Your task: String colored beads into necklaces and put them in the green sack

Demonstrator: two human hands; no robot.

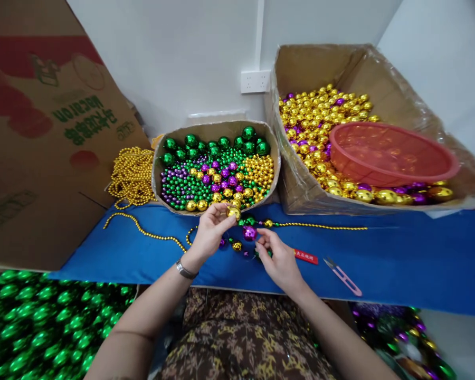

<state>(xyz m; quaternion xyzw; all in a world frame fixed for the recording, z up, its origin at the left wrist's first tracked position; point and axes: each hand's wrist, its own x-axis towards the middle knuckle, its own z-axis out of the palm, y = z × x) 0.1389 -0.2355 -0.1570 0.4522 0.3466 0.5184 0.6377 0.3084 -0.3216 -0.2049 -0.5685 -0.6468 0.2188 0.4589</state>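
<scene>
Pinched between the fingertips of my left hand (pixel 211 229) is a shiny gold ball (pixel 233 212), just over the front edge of the box of mixed beads (pixel 276 171). My right hand (pixel 279 256) is closed, its fingertips beside a purple ball (pixel 249 233); what they grip, perhaps a thin thread, is too small to make out. Around both hands lies a partly strung garland with green beads, a smaller gold ball (pixel 237 246) and a gold bead chain (pixel 320 226) running right. Another gold bead chain (pixel 150 236) trails off to the left.
Pink thread snips (pixel 344 277) and a red label (pixel 305 256) lie on the blue cloth (pixel 411 264). Behind them stands a large carton of gold and purple balls with a red basin (pixel 391 177). Coiled gold beads (pixel 131 174) and a tall carton (pixel 43 158) flank the left.
</scene>
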